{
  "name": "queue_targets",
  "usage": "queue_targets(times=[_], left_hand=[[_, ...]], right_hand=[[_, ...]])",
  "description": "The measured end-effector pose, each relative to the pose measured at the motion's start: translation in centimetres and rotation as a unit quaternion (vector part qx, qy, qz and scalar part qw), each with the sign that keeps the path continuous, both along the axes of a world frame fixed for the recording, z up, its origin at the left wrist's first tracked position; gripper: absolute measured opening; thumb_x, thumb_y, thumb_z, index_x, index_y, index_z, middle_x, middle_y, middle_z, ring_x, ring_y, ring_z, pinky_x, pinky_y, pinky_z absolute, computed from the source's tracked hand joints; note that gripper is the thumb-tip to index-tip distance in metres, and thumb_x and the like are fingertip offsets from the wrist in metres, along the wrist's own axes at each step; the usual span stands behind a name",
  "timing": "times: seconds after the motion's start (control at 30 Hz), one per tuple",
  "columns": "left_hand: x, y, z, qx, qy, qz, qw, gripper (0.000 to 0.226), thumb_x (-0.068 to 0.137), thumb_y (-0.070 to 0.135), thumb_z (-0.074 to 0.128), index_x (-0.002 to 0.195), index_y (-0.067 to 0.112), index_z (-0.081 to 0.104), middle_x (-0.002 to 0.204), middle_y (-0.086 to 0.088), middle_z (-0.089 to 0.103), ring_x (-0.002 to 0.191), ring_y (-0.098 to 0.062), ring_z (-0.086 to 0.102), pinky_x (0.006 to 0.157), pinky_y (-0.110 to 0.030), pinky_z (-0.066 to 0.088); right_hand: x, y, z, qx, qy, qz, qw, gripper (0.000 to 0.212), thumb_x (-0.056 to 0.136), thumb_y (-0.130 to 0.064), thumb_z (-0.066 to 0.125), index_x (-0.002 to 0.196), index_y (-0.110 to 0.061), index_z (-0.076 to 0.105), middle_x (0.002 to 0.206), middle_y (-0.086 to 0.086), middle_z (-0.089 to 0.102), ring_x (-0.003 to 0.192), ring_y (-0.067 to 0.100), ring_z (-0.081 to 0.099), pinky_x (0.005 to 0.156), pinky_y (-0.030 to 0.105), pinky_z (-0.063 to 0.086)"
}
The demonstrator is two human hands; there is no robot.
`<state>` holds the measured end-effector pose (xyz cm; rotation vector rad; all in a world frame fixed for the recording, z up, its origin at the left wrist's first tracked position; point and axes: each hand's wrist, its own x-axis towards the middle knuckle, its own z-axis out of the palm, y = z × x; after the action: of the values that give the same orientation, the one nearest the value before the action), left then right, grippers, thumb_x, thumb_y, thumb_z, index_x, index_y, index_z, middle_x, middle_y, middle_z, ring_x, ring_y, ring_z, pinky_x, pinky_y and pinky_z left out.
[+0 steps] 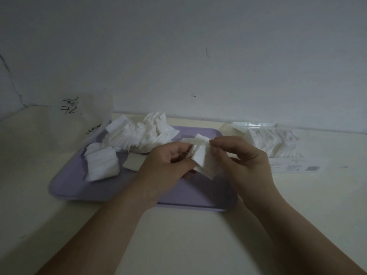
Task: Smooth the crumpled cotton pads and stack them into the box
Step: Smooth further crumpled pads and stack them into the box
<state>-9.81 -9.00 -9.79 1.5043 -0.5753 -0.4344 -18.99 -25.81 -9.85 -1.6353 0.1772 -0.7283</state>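
Observation:
A lilac tray [83,187] lies on the cream table. On its far side sits a heap of crumpled white cotton pads [139,135], with a smaller bunch [101,163] at the left and one flat pad [133,162] beside it. Above the tray's right half, my left hand [168,165] and my right hand [240,161] together pinch a small bundle of white pads [202,157]. The clear box [274,143] stands to the right of the tray, holding stacked pads.
A translucent plastic bag [79,116] with black writing stands at the back left against the wall. A white label sheet [294,166] lies in front of the box. The table edge runs along the wall behind.

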Motion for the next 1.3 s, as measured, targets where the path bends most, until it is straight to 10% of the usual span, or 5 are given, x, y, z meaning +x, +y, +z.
queue_targets(times=[0.23, 0.5, 0.73, 1.3], left_hand=[[-0.3, 0.0, 0.0, -0.016, -0.001, -0.019, 1.000, 0.024, 0.094, -0.003, 0.066, 0.114, 0.009, 0.075, 0.100, -0.014, 0.080, 0.081, -0.018, 0.072, 0.073, -0.026, 0.058], [-0.3, -0.1, 0.1, -0.021, 0.014, 0.010, 1.000, 0.023, 0.094, 0.000, 0.069, 0.115, 0.007, 0.075, 0.101, -0.015, 0.080, 0.078, -0.017, 0.071, 0.071, -0.022, 0.057], [-0.1, -0.2, -0.2, -0.025, 0.033, 0.022, 0.999, 0.024, 0.095, 0.006, 0.071, 0.118, 0.011, 0.075, 0.103, -0.010, 0.080, 0.089, -0.020, 0.073, 0.079, -0.028, 0.061], [-0.3, -0.1, 0.0, -0.038, 0.017, -0.025, 0.999, 0.021, 0.091, -0.008, 0.069, 0.111, -0.002, 0.070, 0.095, -0.015, 0.078, 0.080, -0.013, 0.072, 0.072, -0.020, 0.056]], right_hand=[[0.0, 0.2, -0.2, -0.094, 0.028, -0.014, 0.995, 0.022, 0.088, -0.010, 0.082, 0.097, -0.030, 0.082, 0.101, -0.005, 0.075, 0.088, 0.018, 0.073, 0.081, 0.052, 0.060], [-0.3, 0.2, 0.3, -0.109, -0.002, -0.040, 0.993, 0.022, 0.091, -0.005, 0.077, 0.089, -0.027, 0.077, 0.098, -0.004, 0.076, 0.088, 0.014, 0.075, 0.075, 0.019, 0.053], [-0.7, 0.1, 1.3, -0.080, 0.002, 0.012, 0.997, 0.021, 0.086, -0.005, 0.082, 0.083, -0.026, 0.080, 0.088, -0.007, 0.079, 0.088, 0.013, 0.073, 0.089, 0.033, 0.057], [-0.5, 0.2, 0.8, -0.204, 0.061, -0.058, 0.975, 0.015, 0.079, -0.029, 0.090, 0.088, -0.027, 0.078, 0.089, -0.012, 0.070, 0.079, 0.002, 0.062, 0.068, 0.011, 0.044]])
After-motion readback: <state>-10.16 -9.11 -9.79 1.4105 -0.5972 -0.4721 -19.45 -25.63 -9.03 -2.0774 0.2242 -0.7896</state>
